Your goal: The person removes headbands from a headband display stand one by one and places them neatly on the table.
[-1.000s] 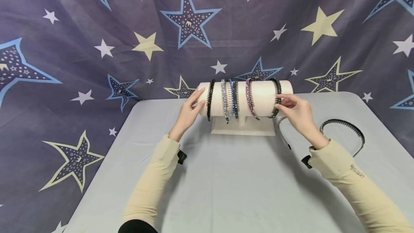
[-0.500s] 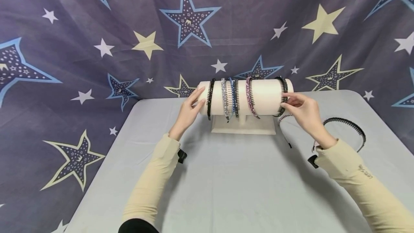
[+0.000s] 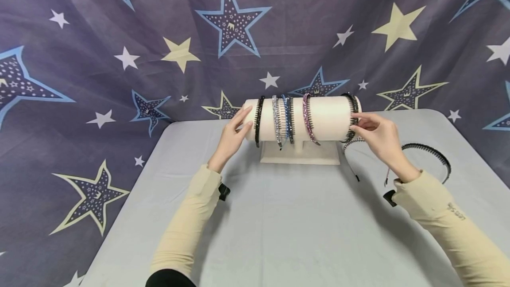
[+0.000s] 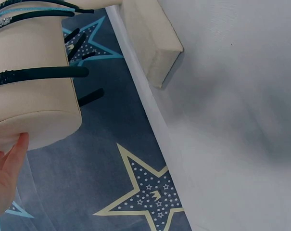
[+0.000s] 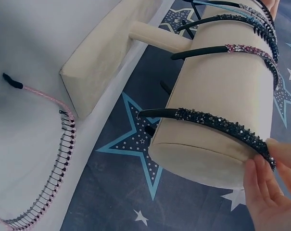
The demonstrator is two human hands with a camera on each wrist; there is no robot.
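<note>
A cream display roll [image 3: 328, 118] on a stand carries several beaded headbands. At its left end, my left hand [image 3: 230, 138] rests its fingertips on the roll's end face, beside a black headband [image 3: 259, 121]. Near the right end, my right hand [image 3: 380, 141] pinches a black beaded headband [image 5: 212, 120] between thumb and fingers; it sits around the roll. Silver [image 3: 276, 121], blue and dark headbands stand close together left of the middle, and a pink one [image 3: 307, 118] sits right of the middle.
A black headband [image 3: 432, 150] and a pink toothed headband [image 5: 56, 168] lie on the grey-covered table [image 3: 311, 225], right of the stand's base [image 3: 299, 156]. A star-patterned cloth [image 3: 279, 25] hangs behind.
My right hand has moved right along the roll, and the pinched black headband has shifted with it closer to the roll's right end. My left hand has kept its place.
</note>
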